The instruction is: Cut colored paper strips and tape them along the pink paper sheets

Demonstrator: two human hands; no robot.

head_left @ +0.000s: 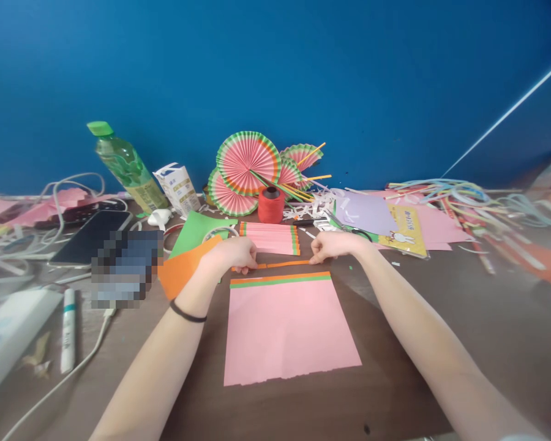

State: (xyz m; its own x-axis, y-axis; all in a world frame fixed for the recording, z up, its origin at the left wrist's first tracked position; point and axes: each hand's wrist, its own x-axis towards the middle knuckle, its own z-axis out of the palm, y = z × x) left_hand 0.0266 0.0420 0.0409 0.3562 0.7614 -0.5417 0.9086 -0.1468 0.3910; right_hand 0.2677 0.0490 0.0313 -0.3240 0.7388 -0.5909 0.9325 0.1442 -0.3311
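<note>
Dark brown counter [294, 409] lies nearest the camera, flanked by the bare left forearm [158, 355] and the bare right forearm [434, 337]. Left hand [237, 252]: fingers curled and nearly closed, gripping one end region of a narrow orange paper strip [288, 264]. Right hand [329, 245]: thumb and fingertips pinched together on the strip's other end. The strip spans both hands, just beyond the far edge of a large pink paper sheet [289, 331] and apart from it; whether it touches the counter cannot be told. The sheet lies flat, with an orange edge band [303, 276] outermost, a green edge band [303, 281] inside it, and a ragged near edge. Apply light, equal tension; excess pull could tear the strip, most likely at the faint crosswise mark near the left hand. Hold it untwisted, parallel to the orange edge band, and grip the ends only to avoid creasing the middle. Guard against disturbing the loose orange paper sheet [182, 269] beside the left wrist and the pleated pink paper with green-and-orange ends [270, 239] beyond the strip. Farther back stand a red thread spool [270, 208] and round pleated paper fans [248, 162].
</note>
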